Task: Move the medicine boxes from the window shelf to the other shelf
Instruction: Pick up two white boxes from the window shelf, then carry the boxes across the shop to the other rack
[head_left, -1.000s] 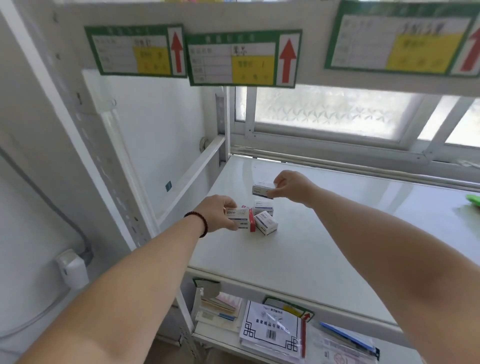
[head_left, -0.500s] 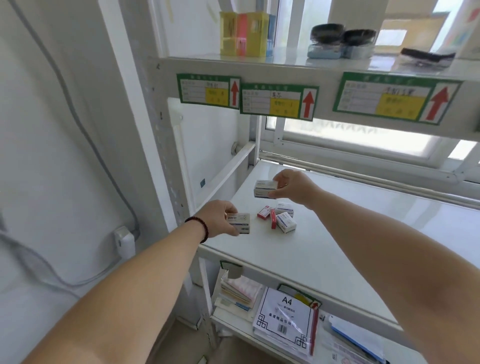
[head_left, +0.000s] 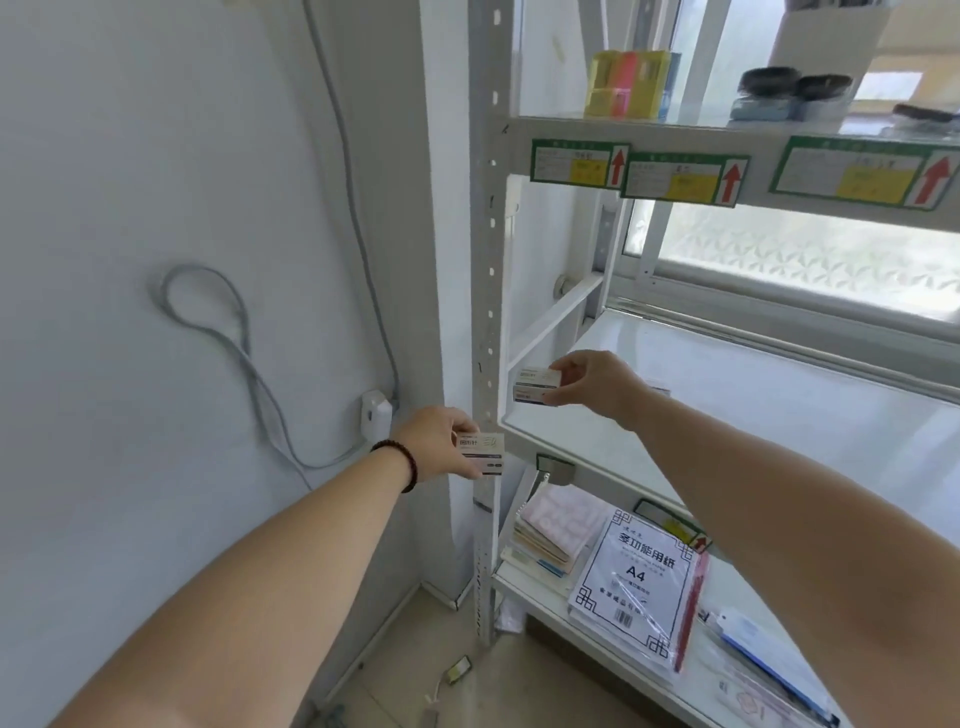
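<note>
Both hands have drawn back and leftward from the middle of the white window shelf (head_left: 779, 410) since the earlier frames, each carrying its box along; the view has also swung left to take in more wall.

Left hand (head_left: 439, 447): grip closed on a small white rectangular cardboard medicine box with dark print (head_left: 482, 454), thumb on top and fingers below. Box and hand are clear of the shelf, in front of the white perforated metal upright (head_left: 488, 312) at the rack's left front corner, below the level of the shelf edge. A dark beaded bracelet (head_left: 402, 464) sits on that wrist.

Right hand (head_left: 589, 382): grip closed on a second small white medicine box with a dark band (head_left: 537, 385), held by its right end. This box is above the left front corner of the window shelf, just inside the upright; contact with the shelf surface cannot be determined.

Any boxes left on the shelf are largely hidden behind the right forearm.

Other observations: the shelf above (head_left: 727, 130) carries green-bordered labels with red arrows (head_left: 685, 176) on its front edge, with yellow and pink boxes (head_left: 626, 83) on top. The shelf below holds a clear-wrapped pack of A4 paper (head_left: 636, 577) beside a stack of booklets (head_left: 553, 532). A grey cable (head_left: 234, 332) loops on the wall down to a white wall adapter (head_left: 375, 415).
</note>
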